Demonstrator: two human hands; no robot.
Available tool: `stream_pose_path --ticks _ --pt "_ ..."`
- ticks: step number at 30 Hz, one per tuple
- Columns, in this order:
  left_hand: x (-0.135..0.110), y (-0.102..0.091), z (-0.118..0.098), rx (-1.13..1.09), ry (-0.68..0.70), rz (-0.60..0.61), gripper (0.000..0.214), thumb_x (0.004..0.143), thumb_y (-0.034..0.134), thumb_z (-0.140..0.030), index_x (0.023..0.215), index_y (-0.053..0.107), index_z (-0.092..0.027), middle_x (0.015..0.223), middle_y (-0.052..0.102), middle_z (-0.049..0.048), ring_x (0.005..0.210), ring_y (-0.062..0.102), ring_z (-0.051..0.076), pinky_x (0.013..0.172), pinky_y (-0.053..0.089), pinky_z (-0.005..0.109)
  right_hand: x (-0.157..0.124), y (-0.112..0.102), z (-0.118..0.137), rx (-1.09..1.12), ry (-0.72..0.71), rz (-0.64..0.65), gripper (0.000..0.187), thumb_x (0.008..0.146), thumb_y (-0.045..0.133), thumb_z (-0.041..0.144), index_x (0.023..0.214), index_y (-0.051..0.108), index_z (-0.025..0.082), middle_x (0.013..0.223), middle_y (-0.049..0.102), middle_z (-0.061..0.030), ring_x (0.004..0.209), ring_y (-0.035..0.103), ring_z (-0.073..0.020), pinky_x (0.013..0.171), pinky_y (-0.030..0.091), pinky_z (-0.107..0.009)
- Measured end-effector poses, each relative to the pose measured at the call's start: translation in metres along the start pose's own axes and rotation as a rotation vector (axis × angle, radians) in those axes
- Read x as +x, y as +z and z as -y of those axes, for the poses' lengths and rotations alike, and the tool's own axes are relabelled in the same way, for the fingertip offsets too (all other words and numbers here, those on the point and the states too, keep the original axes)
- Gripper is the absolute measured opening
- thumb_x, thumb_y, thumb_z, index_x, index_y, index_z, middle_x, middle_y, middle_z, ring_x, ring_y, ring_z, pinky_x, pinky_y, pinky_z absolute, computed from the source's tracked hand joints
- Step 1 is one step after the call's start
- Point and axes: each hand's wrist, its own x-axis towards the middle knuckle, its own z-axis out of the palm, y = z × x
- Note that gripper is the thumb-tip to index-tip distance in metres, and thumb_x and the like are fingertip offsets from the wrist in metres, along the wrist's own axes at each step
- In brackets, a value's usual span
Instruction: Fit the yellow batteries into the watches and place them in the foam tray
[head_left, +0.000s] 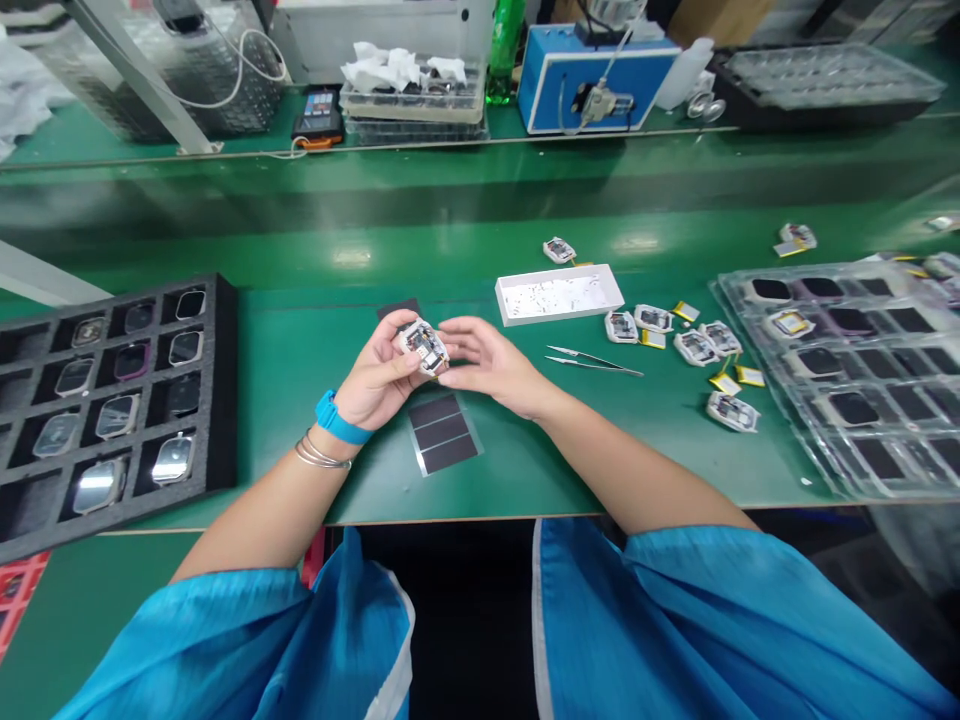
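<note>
My left hand [379, 378] is closed around an opened smartwatch case [424, 346], its inner circuit parts facing up. My right hand [495, 368] reaches in from the right, thumb and fingertips at the case's right edge, and a bit of yellow shows by the thumb. Just below on the bench lies a sheet of black rectangular stickers [444, 434]. Part of another dark sheet [397, 309] shows behind my left fingers. Tweezers [594, 361] rest to the right of my right hand, in front of a white box [559, 294] holding small specks of parts.
A black foam tray [225, 390] of watches stands at left. Several opened watch cases [696, 347] with yellow batteries lie at right, beside stacked clear plastic trays [802, 440]. A blue machine [596, 80] and a green bottle [505, 50] stand on the back shelf.
</note>
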Motion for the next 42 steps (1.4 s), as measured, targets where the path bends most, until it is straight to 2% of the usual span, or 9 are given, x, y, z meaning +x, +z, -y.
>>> stream_pose_path --ticks 3,6,8,13,21,29,33,37,42 --pt "0.001 -0.004 -0.005 0.014 0.019 -0.008 0.061 0.060 0.092 -0.037 0.107 0.055 -0.028 0.103 0.073 0.0002 0.101 0.073 0.023 0.082 0.061 0.032 0.000 -0.007 0.006 0.163 0.244 0.143 0.051 0.065 0.088 0.037 0.105 0.060 0.021 0.084 0.074 -0.0001 0.078 0.072 -0.0155 0.078 0.062 -0.033" --pt "0.001 -0.003 -0.009 -0.009 0.018 -0.023 0.061 0.057 0.094 -0.035 0.101 0.054 -0.027 0.097 0.074 -0.0008 0.093 0.075 0.021 0.079 0.062 0.029 -0.002 -0.017 0.021 0.181 0.359 0.165 0.046 0.066 0.088 0.031 0.102 0.064 0.019 0.073 0.072 0.0023 0.064 0.069 -0.0126 0.066 0.061 -0.028" --pt "0.001 0.001 -0.011 -0.031 -0.008 -0.027 0.060 0.056 0.095 -0.033 0.099 0.052 -0.025 0.093 0.075 -0.0011 0.088 0.076 0.020 0.074 0.062 0.026 -0.002 -0.022 0.030 0.155 0.319 0.091 0.042 0.065 0.088 0.030 0.098 0.066 0.017 0.072 0.072 0.0018 0.062 0.069 -0.0118 0.064 0.060 -0.026" --pt "-0.004 0.013 -0.009 -0.046 -0.115 -0.013 0.055 0.060 0.093 -0.025 0.097 0.051 -0.022 0.087 0.075 -0.0010 0.081 0.076 0.019 0.071 0.062 0.025 -0.005 -0.015 0.035 0.115 -0.013 -0.214 0.038 0.069 0.087 0.041 0.096 0.070 0.020 0.080 0.072 0.0014 0.070 0.070 -0.0125 0.075 0.062 -0.030" --pt "-0.008 0.019 -0.007 -0.059 -0.280 0.062 0.057 0.060 0.093 -0.026 0.105 0.059 -0.021 0.086 0.076 0.0009 0.082 0.077 0.021 0.069 0.062 0.026 -0.009 -0.002 0.027 -0.107 -0.304 -0.249 0.022 0.082 0.079 0.039 0.098 0.074 0.026 0.095 0.074 -0.0006 0.087 0.070 -0.0154 0.081 0.060 -0.031" --pt "-0.011 0.021 -0.011 -0.068 -0.360 0.111 0.045 0.065 0.087 -0.023 0.105 0.067 -0.016 0.089 0.076 0.0064 0.082 0.076 0.022 0.066 0.061 0.023 -0.010 0.001 0.022 -0.242 -0.326 -0.299 0.027 0.086 0.073 0.047 0.103 0.073 0.026 0.094 0.074 -0.0015 0.086 0.070 -0.0171 0.084 0.060 -0.036" --pt "-0.009 0.025 -0.010 -0.028 -0.371 0.038 0.029 0.071 0.077 -0.015 0.099 0.069 -0.014 0.091 0.076 0.0076 0.081 0.076 0.021 0.069 0.062 0.024 -0.010 0.001 0.020 -0.339 -0.370 -0.303 0.020 0.089 0.071 0.041 0.103 0.073 0.027 0.094 0.074 -0.0009 0.085 0.070 -0.0165 0.083 0.060 -0.035" --pt "-0.007 0.028 -0.006 0.029 -0.347 -0.033 0.021 0.071 0.074 -0.010 0.091 0.069 -0.012 0.079 0.074 0.0051 0.069 0.074 0.017 0.063 0.061 0.024 -0.011 0.003 0.016 -0.469 -0.406 -0.301 0.013 0.090 0.069 0.028 0.102 0.074 0.027 0.091 0.074 -0.0001 0.081 0.069 -0.0154 0.082 0.059 -0.034" --pt "-0.001 0.027 -0.005 0.117 -0.318 -0.156 0.014 0.072 0.070 -0.009 0.085 0.067 -0.011 0.074 0.073 0.0058 0.063 0.072 0.017 0.057 0.058 0.024 -0.001 0.000 0.001 -0.424 -0.292 -0.297 0.022 0.089 0.068 0.031 0.110 0.070 0.026 0.102 0.075 -0.0024 0.091 0.071 -0.0173 0.086 0.058 -0.035"
